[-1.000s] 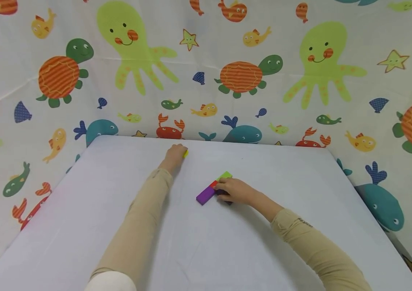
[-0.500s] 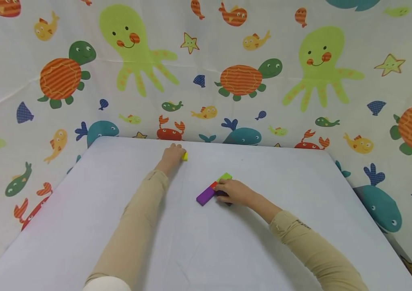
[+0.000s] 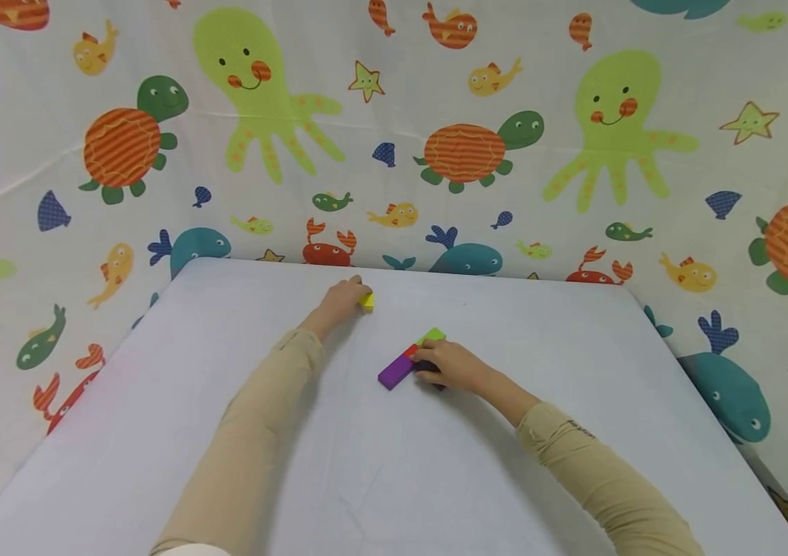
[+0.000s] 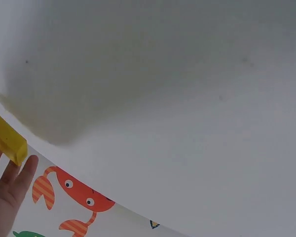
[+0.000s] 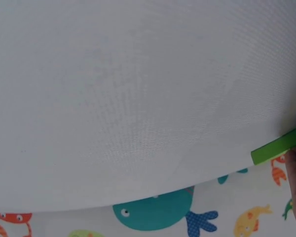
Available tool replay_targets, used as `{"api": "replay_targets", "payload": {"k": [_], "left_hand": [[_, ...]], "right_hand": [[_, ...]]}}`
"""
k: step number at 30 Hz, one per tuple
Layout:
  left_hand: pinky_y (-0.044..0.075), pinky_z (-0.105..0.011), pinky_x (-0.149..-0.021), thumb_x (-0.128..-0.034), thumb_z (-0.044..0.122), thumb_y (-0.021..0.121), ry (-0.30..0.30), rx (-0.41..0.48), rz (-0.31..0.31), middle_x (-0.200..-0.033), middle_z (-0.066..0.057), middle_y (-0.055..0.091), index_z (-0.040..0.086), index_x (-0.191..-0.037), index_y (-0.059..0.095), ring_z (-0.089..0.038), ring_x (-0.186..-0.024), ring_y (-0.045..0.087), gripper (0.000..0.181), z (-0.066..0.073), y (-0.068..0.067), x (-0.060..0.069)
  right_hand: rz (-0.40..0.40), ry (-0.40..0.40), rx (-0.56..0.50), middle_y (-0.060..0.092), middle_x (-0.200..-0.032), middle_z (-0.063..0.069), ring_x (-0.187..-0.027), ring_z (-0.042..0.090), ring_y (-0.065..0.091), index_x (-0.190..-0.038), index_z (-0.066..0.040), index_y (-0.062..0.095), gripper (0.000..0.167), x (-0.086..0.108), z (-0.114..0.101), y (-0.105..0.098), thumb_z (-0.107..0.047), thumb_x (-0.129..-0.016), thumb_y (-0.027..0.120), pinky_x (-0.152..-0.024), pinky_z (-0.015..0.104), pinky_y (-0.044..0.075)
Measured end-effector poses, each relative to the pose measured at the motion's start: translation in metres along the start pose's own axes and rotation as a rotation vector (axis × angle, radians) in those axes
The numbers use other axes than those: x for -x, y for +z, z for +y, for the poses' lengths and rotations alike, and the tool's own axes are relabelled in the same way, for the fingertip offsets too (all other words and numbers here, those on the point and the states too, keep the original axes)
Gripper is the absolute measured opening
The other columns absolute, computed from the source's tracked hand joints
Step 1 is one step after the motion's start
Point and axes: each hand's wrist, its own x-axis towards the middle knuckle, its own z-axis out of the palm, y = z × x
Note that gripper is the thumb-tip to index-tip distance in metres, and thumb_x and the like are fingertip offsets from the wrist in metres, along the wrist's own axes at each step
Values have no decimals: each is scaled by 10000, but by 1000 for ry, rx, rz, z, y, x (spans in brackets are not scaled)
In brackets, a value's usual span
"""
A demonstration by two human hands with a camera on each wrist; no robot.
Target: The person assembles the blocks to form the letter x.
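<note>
Near the back edge of the table, my left hand (image 3: 342, 300) pinches a small yellow block (image 3: 367, 302). In the left wrist view that yellow block (image 4: 10, 140) sits between the thumb and fingers. My right hand (image 3: 455, 364) is at the middle of the table, its curled fingers and thumb about a dark block (image 3: 426, 366) that they mostly cover. Against the dark block's far side runs a slanting row: a purple block (image 3: 395, 372), a red one (image 3: 411, 351) and a light green one (image 3: 431, 336). The green block (image 5: 276, 147) also shows beside the fingers in the right wrist view.
A white cloth covers the table (image 3: 366, 463). Behind it and along both sides hangs a curtain (image 3: 394, 85) printed with sea animals. Bare white table lies between the yellow block and the coloured row.
My left hand, with the yellow block, has moved slightly right and toward me, and more of the block shows. My right hand and the row of blocks stay in place.
</note>
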Motion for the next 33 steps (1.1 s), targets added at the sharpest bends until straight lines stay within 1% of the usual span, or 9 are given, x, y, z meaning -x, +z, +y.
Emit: {"api": "replay_targets", "payload": {"k": [2,5,10,14,16,23,27,33], "left_hand": [[508,-396,-882,-897,35,603,12,29,16,-1091,-179,578,15,-1199,634,-298,-936,560,305,2,0,2],[500,-372,-887,-902,28,595,31,52,19,-1066,-165,587,13,-1202,633,-277,-918,550,303,7,-2,4],[490,-361,-914,-881,61,636,99,56,-33,-1060,-151,600,24,-1214,627,-273,-931,557,336,19,-4,6],[477,-365,-957,-881,81,640,150,47,-79,-1095,-140,608,37,-1220,624,-271,-986,572,342,26,-4,7],[467,-369,-978,-881,89,641,168,46,-90,-1120,-134,612,46,-1222,623,-269,-1019,576,344,29,-4,7],[421,-389,-1045,-876,90,649,204,88,-110,-1197,-129,618,49,-1234,609,-273,-1120,565,363,36,-8,14],[398,-386,-1069,-869,78,656,203,128,-132,-1217,-102,624,51,-1211,611,-257,-1162,551,346,39,-8,18],[381,-383,-1085,-866,73,658,216,153,-168,-1228,-99,625,46,-1188,618,-258,-1188,538,326,43,-8,20]], "right_hand": [[-7,9,-6,611,-1069,91,-887,173,593,-1135,-77,656,292,0,0,0,-249,-899,637,-829,331,535],[-11,13,-11,608,-1069,90,-888,173,589,-1136,-76,654,292,-1,0,-1,-250,-902,633,-832,334,532],[-14,27,-11,605,-1057,88,-871,175,585,-1122,-78,659,286,0,1,-1,-254,-897,640,-828,332,535],[-13,35,-15,604,-1054,88,-876,176,585,-1119,-78,659,289,1,3,-1,-259,-895,643,-835,334,535],[-14,37,-19,601,-1049,87,-873,177,582,-1116,-77,657,289,0,3,-1,-261,-893,645,-834,336,534],[-23,45,-27,602,-1055,82,-886,178,588,-1116,-84,658,291,-2,4,0,-271,-894,644,-846,335,535],[-22,33,-31,605,-1058,90,-898,184,595,-1118,-79,659,294,-3,3,2,-269,-894,646,-854,337,535],[-8,26,-35,608,-1035,83,-876,174,589,-1106,-82,667,284,-2,1,1,-265,-890,651,-840,323,534]]}}
